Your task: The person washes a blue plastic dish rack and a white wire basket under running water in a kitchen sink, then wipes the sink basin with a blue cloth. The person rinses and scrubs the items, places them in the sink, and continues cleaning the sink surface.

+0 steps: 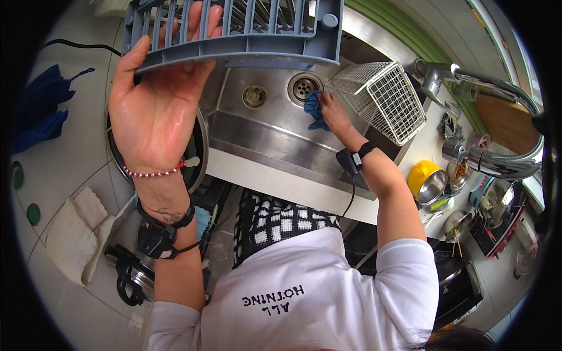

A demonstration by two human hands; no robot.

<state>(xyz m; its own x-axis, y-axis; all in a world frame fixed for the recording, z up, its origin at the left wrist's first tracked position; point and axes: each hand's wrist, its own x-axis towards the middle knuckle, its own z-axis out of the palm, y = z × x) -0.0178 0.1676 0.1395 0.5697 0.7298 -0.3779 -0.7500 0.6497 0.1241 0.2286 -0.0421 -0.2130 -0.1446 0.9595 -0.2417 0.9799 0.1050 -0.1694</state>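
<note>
My left hand (160, 101) is raised at the upper left, palm towards the camera, gripping a grey-blue plastic slatted rack (246, 48). The thumb lies on the near side and the fingers show behind the slats. Metal rods are visible through the rack's openings. Down in the stainless steel sink (263, 136), my right hand (331, 109) holds a blue cloth (315, 112) beside the right drain (303, 87). Just right of that hand, a white wire basket (390, 101) leans tilted in the sink. A second drain (254, 96) lies further left.
A chrome faucet (491, 79) arches over the right side. On the right counter stand a yellow pot (423, 180), bowls and a glass-lidded pan (496, 199). At left are a round pan (202, 149), a beige cloth (74, 237) and a dark blue cloth (44, 109).
</note>
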